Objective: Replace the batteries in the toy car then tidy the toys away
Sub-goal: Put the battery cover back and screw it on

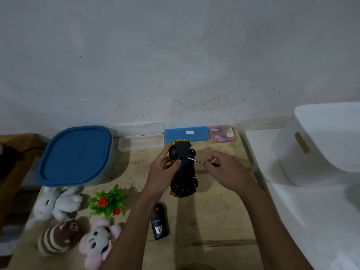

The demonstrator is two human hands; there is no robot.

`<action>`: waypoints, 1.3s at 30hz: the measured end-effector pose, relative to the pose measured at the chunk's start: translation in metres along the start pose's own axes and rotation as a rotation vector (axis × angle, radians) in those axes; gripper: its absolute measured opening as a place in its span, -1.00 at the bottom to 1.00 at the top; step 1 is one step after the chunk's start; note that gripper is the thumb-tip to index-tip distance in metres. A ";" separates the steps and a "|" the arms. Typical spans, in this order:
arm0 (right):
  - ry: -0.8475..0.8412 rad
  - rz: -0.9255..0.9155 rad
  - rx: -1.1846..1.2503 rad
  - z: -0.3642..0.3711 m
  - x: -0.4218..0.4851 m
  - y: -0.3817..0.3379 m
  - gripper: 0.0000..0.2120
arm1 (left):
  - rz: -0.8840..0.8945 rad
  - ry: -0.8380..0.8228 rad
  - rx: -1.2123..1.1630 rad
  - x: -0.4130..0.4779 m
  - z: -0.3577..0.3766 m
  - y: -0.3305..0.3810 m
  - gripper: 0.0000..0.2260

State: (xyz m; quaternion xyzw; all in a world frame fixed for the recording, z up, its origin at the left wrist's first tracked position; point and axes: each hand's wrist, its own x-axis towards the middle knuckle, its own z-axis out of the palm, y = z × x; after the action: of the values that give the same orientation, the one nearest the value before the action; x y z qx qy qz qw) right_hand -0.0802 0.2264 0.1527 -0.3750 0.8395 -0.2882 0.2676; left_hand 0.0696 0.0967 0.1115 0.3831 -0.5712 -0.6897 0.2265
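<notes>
The yellow toy car (pixel 185 170) is upside down above the wooden table, its black underside and wheels facing me. My left hand (pixel 162 172) grips its left side, thumb on the underside. My right hand (pixel 224 170) holds a small screwdriver (pixel 195 160) by the handle, its metal tip touching the car's underside near the front wheels. A black remote control (pixel 159 223) lies on the table below the car. Three plush toys rest at the lower left: a white rabbit (pixel 56 203), a striped brown one (pixel 58 237) and a pink and grey one (pixel 99 244).
A bin with a blue lid (pixel 76 155) stands at the left. Along the wall lie a clear open case (pixel 141 137), a blue case (pixel 187 133) and a pink box (pixel 222 134). A plastic plant (pixel 108 201) sits by the plush toys. A white storage bin (pixel 319 145) stands at the right.
</notes>
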 end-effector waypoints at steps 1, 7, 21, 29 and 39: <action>-0.001 0.001 -0.026 -0.002 0.000 -0.002 -0.88 | 0.008 -0.007 0.017 -0.001 0.000 0.000 -0.52; -0.126 0.022 -0.094 -0.014 0.000 -0.010 -0.82 | 0.041 -0.024 0.047 -0.003 -0.001 0.001 -0.51; -0.096 -0.012 -0.133 -0.027 -0.002 -0.019 -0.83 | 0.043 -0.018 0.074 -0.007 -0.001 0.005 -0.49; -0.061 0.004 -0.116 -0.026 0.001 -0.019 -0.86 | 0.038 -0.022 0.098 -0.009 -0.002 0.006 -0.49; -0.059 0.019 -0.130 -0.026 0.005 -0.021 -0.77 | 0.028 -0.026 0.120 -0.009 -0.003 0.008 -0.48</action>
State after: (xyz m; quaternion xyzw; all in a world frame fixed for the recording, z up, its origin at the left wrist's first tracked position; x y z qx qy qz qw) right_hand -0.0907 0.2180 0.1834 -0.3920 0.8517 -0.2191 0.2701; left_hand 0.0766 0.0998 0.1218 0.3790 -0.6198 -0.6557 0.2055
